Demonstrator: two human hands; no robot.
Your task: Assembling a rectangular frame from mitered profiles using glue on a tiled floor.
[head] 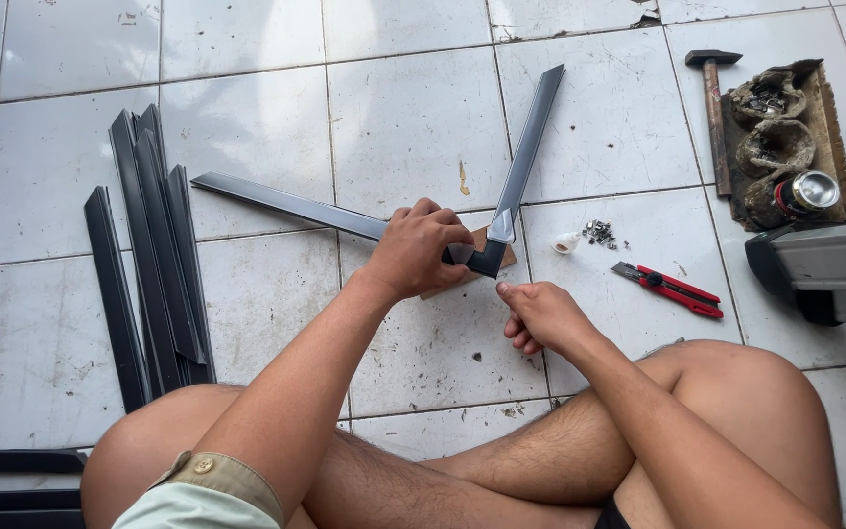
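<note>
Your left hand (pixel 418 247) grips the frame corner (pixel 487 257) on the floor tiles (pixel 266 127), right hand (pixel 538 315) loosely curled, holding nothing.

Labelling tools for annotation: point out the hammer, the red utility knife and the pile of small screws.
hammer (pixel 715 118), head view, on the handle.
red utility knife (pixel 673 289), head view, mid-body.
pile of small screws (pixel 598 233), head view, centre of the pile.
</note>
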